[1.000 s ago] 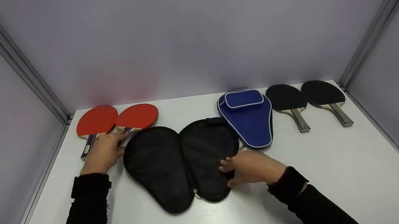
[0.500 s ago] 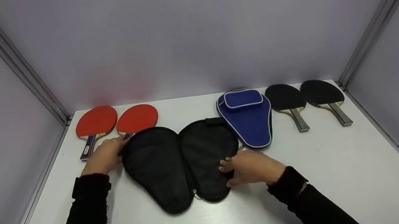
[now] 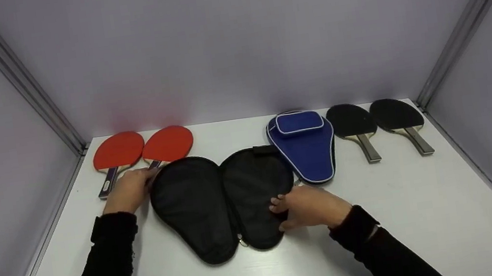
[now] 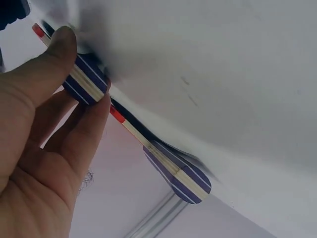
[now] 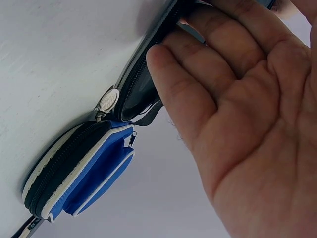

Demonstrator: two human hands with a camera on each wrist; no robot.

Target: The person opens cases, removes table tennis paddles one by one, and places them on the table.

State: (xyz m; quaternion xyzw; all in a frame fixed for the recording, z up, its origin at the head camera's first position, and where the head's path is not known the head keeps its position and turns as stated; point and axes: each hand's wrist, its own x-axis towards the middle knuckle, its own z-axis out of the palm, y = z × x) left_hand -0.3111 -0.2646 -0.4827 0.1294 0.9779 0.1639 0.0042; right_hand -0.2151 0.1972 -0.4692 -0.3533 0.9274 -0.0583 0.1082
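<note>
Far left on white surface (image 3: 265, 275): outer red paddle (image 3: 118, 149), untouched. Just beside it, inner red paddle (image 3: 168, 144), handle partly under edge of open black case (image 3: 223, 199). Left hand (image 3: 127, 190) pinching that striped handle (image 4: 85, 79) between thumb and fingers, so grip closed on it. Center: black case unzipped, both halves spread flat. Right hand (image 3: 309, 206) resting on right half's rim, fingers (image 5: 198, 89) fairly straight, tips on zipper edge, grip relaxed, clasping nothing. Behind right hand: blue case (image 3: 305, 146), zipped, lying flat, touching black case's edge. Further right: two black paddles (image 3: 376, 122) side by side, handles toward viewer, well apart from both hands.
</note>
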